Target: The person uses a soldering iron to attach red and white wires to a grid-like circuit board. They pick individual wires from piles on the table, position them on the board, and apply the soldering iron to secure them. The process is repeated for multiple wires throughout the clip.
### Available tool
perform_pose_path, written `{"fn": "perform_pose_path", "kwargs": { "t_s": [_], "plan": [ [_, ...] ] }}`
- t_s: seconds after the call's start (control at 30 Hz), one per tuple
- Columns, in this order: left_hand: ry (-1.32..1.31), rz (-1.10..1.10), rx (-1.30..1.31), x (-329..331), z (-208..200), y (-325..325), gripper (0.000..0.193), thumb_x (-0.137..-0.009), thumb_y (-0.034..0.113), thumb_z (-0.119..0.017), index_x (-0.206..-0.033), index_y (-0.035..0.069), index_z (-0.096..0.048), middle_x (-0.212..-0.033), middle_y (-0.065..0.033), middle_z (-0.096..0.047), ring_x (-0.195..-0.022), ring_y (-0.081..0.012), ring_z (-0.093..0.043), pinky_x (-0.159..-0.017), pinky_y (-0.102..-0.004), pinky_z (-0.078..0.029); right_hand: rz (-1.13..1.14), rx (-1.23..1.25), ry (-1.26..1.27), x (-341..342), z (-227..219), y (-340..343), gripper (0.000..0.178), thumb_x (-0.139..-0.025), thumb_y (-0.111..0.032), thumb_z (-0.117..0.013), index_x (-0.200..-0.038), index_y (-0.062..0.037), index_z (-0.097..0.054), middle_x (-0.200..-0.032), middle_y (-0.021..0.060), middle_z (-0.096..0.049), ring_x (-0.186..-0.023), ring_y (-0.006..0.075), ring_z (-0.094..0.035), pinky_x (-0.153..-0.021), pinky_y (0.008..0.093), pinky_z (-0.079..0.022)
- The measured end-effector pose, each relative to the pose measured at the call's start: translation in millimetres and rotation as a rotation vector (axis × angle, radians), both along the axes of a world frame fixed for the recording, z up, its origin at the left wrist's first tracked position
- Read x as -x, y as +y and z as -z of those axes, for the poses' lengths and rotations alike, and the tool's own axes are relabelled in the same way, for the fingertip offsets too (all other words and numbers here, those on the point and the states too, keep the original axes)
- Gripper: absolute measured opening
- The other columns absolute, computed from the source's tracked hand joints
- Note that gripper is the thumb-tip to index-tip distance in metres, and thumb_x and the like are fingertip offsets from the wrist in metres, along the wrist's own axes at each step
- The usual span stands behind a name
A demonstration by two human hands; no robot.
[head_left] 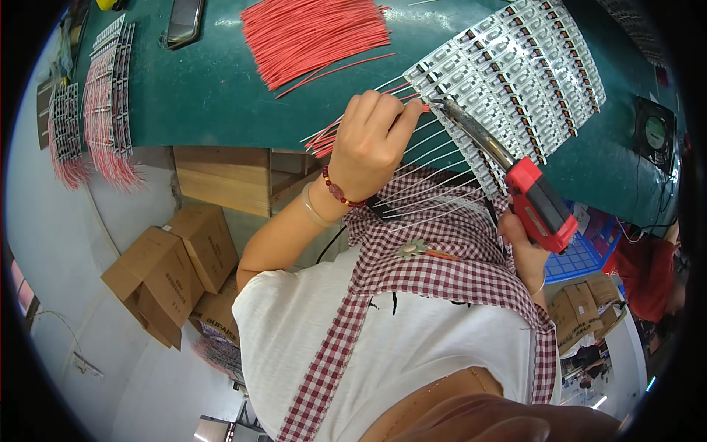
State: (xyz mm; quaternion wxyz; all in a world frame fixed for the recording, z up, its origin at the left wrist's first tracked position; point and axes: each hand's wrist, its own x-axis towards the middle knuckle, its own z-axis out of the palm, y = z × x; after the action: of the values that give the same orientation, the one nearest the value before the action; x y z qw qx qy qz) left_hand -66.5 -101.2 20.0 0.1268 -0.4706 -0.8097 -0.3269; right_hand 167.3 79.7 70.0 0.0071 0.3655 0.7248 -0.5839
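My left hand is closed in a pinch on a red wire, whose end is at the left edge of the circuit board panel. My right hand grips a red and black soldering gun from below. Its dark metal tip reaches the panel edge just right of my left fingertips. White wires stick out from the lower part of that edge, over my checked apron. More red and white wires poke out under my left hand. The tip's exact contact point is too small to tell.
A pile of loose red wires lies on the green table. At far left, wired board panels overhang the table edge. A phone lies at the back, a small black fan-like device at right. Cardboard boxes stand below.
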Motion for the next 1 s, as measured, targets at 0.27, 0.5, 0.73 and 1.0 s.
{"fn": "perform_pose_path", "kwargs": {
  "t_s": [0.27,0.5,0.73,1.0],
  "plan": [
    [0.005,-0.004,0.009,-1.1,2.0,-1.4,0.027,-0.07,-0.003,-0.071,-0.096,0.002,-0.07,-0.076,-0.003,-0.052,-0.067,-0.0188,-0.05,-0.059,-0.0312,-0.04,-0.13,-0.082,0.002,-4.1,4.2,1.0,0.03,-0.086,-0.007,-0.07,-0.113,0.0016,-0.061,-0.08,0.0045,-0.061,-0.067,0.0112,-0.055,-0.06,0.026,-0.043],
    [0.007,-0.004,0.006,-2.1,2.4,-1.0,0.026,-0.07,-0.003,-0.071,-0.096,0.002,-0.07,-0.075,-0.0027,-0.052,-0.067,-0.0186,-0.05,-0.059,-0.0309,-0.04,-0.092,-0.128,0.097,2.4,-1.4,-2.9,0.033,-0.088,-0.006,-0.065,-0.119,0.0035,-0.057,-0.071,0.0042,-0.057,-0.057,0.0095,-0.05,-0.053,0.0233,-0.038],
    [0.016,-0.001,0.02,-0.3,3.4,-0.4,0.024,-0.072,-0.002,-0.072,-0.096,0.002,-0.07,-0.076,-0.0025,-0.052,-0.067,-0.0183,-0.049,-0.059,-0.0311,-0.04,-0.003,-0.014,0.036,-1.0,-2.3,-2.6,0.031,-0.085,-0.004,-0.068,-0.115,0.001,-0.062,-0.082,0.0051,-0.063,-0.068,0.0104,-0.056,-0.062,0.0249,-0.043],
    [0.036,0.007,0.004,0.0,4.4,-0.9,0.026,-0.071,-0.002,-0.072,-0.096,0.002,-0.07,-0.076,-0.0028,-0.052,-0.067,-0.0187,-0.049,-0.059,-0.0319,-0.04,-0.119,-0.116,-0.009,-1.2,3.7,0.1,0.023,-0.081,-0.007,-0.076,-0.103,-0.0042,-0.07,-0.09,0.0061,-0.069,-0.078,0.0149,-0.064,-0.07,0.0302,-0.051]
  ]
}}
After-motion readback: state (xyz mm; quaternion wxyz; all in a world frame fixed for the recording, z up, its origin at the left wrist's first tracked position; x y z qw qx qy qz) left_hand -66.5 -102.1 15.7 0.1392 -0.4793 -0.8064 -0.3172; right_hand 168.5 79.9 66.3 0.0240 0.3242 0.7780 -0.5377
